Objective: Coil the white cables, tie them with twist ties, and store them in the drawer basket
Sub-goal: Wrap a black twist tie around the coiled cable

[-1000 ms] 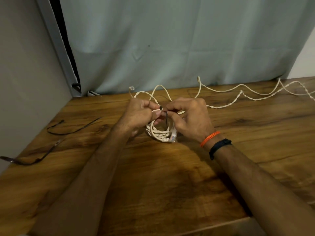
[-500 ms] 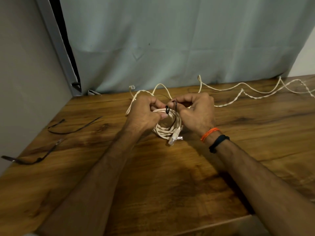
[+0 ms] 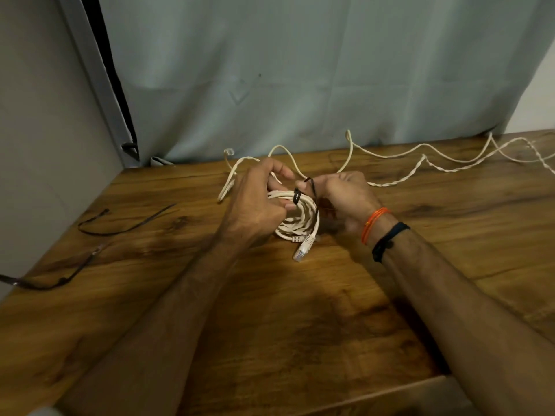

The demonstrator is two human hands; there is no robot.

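Observation:
A coiled white cable (image 3: 300, 219) lies between my hands on the wooden table (image 3: 300, 310), its clear plug (image 3: 303, 250) pointing toward me. A black tie (image 3: 297, 196) is wrapped around the top of the coil. My left hand (image 3: 255, 205) grips the coil's left side. My right hand (image 3: 345, 196) pinches the tie's free end (image 3: 310, 183), which loops up from the coil. A second white cable (image 3: 420, 163) runs loose and uncoiled along the back of the table to the right.
Two spare black ties lie on the left of the table, one (image 3: 120, 223) farther back and one (image 3: 51, 274) near the left edge. A pale curtain (image 3: 300, 79) hangs behind. The table's front edge (image 3: 375, 394) is at the bottom right.
The coil turned flatter with its plug swinging toward me. My hands spread apart slightly and my right hand drew the tie's free end up and to the right.

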